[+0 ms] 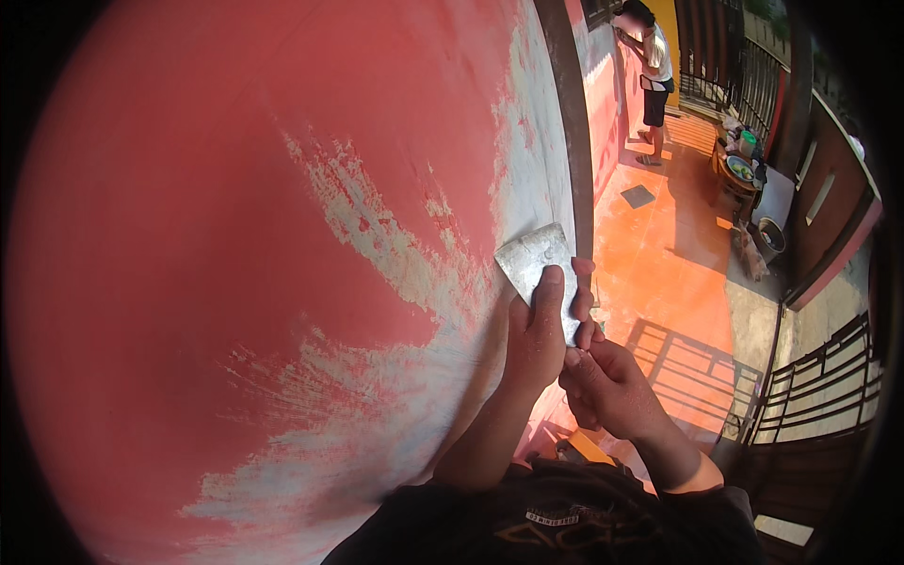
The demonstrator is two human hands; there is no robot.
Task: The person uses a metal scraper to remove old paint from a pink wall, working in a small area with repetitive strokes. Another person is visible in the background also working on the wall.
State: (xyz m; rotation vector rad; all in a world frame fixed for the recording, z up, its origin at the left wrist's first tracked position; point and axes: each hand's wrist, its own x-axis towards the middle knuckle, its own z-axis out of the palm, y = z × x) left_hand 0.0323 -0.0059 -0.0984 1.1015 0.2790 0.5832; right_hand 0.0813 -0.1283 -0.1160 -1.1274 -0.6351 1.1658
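My left hand [537, 339] holds a wide metal scraper [538, 256], thumb on the front of the blade and fingertips around its right edge. Just below, my right hand [614, 388] closes around the scraper's lower end; the grip itself is hidden by my fingers. The blade's upper left corner lies close to the wall [176, 212], though whether it touches cannot be told. Red-pink paint covers much of that wall, broken by rough pale patches [367, 395] where grey-white shows. A dark brown trim strip [575, 127] borders its right side.
Farther along, a person [653, 78] stands facing the wall with hands raised to it. Orange floor tiles [635, 254] run alongside. A wooden table [731, 180] with a bowl, a bucket [768, 240] and a metal gate [812, 381] are at the right.
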